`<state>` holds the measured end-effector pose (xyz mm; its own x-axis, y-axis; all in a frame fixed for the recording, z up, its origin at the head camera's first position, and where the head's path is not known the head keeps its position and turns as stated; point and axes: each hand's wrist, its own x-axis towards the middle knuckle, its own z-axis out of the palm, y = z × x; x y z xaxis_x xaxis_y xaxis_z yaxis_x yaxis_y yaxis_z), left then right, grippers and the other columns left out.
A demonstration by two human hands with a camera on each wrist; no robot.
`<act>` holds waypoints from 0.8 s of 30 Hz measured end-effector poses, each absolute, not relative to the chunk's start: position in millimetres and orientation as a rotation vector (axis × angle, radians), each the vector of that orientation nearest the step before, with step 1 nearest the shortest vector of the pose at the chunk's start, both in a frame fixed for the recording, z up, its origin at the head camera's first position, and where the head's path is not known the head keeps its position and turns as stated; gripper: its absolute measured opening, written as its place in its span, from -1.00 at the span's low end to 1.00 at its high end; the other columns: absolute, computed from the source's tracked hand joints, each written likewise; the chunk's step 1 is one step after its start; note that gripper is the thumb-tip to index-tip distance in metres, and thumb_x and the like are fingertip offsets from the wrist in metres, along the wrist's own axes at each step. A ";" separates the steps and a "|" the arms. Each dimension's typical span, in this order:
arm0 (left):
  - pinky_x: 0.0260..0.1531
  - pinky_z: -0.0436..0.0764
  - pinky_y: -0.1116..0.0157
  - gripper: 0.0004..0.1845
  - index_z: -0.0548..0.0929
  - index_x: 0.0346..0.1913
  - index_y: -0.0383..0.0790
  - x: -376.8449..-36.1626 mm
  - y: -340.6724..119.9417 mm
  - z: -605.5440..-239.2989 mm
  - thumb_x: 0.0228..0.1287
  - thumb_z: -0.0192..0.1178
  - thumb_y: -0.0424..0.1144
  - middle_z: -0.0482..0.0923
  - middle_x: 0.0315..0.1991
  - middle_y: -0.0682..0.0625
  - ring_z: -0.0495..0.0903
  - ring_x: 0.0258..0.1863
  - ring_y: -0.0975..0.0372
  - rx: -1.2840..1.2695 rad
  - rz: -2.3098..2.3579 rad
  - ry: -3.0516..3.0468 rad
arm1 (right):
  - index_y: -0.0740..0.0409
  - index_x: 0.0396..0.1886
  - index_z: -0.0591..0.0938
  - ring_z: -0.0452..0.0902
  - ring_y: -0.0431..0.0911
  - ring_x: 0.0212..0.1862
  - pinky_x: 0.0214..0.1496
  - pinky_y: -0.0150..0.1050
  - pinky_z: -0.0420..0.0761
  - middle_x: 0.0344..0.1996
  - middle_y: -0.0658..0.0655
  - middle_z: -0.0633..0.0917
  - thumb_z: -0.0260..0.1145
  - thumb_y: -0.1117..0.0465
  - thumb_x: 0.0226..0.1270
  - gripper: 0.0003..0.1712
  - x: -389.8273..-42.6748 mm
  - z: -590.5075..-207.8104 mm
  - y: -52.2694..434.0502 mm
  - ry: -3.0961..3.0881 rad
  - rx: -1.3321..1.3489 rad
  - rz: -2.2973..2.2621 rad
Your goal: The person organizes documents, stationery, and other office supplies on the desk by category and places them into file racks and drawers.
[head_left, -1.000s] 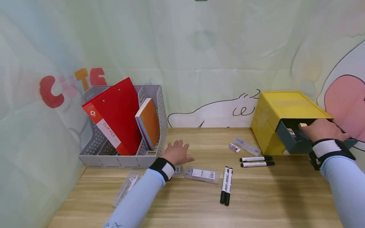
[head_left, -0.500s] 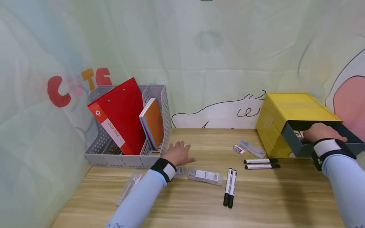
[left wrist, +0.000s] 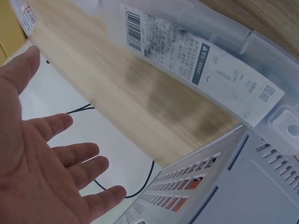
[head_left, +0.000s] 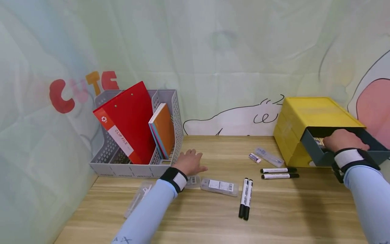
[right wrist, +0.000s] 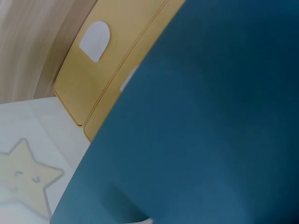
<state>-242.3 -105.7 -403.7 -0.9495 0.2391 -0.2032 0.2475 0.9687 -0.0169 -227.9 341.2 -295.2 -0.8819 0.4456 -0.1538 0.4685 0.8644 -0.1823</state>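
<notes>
My right hand (head_left: 345,140) reaches down into the dark blue-grey drawer (head_left: 315,152) of a yellow drawer box (head_left: 323,112). Its fingers are hidden from the head view, so I cannot tell whether they hold anything. A small boxed item (head_left: 319,142) shows inside the drawer beside the knuckles. The right wrist view is filled mostly by the drawer's outer face (right wrist: 187,116). Over the table, next to a grey file rack (head_left: 128,171), my left hand (head_left: 188,162) is spread with nothing in it. A clear plastic case (left wrist: 201,60) lies close to it.
Another labelled clear case (head_left: 219,187) lies mid-table, with a third case (head_left: 138,200) at the left. Two upright-lying markers (head_left: 245,198) and two sideways markers (head_left: 279,173) are nearby. An eraser (head_left: 254,158) sits beside a pen case (head_left: 268,157). The rack holds a red clip file (head_left: 128,125) and notebooks (head_left: 163,130).
My right hand, which held a small cream-coloured block over the drawer, has sunk lower into it; the block is now out of sight. The left hand keeps its place.
</notes>
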 end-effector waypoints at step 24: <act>0.32 0.33 -0.05 -0.23 0.39 0.42 -0.20 -250.6 -129.5 -368.7 0.27 0.30 0.14 0.35 0.37 -0.25 0.34 0.34 -0.07 0.419 0.073 2.935 | 0.44 0.19 0.47 0.30 0.41 0.22 0.27 0.43 0.11 0.20 0.54 0.43 0.23 -0.02 0.40 -0.36 -229.1 -326.6 223.5 3.560 0.038 -0.417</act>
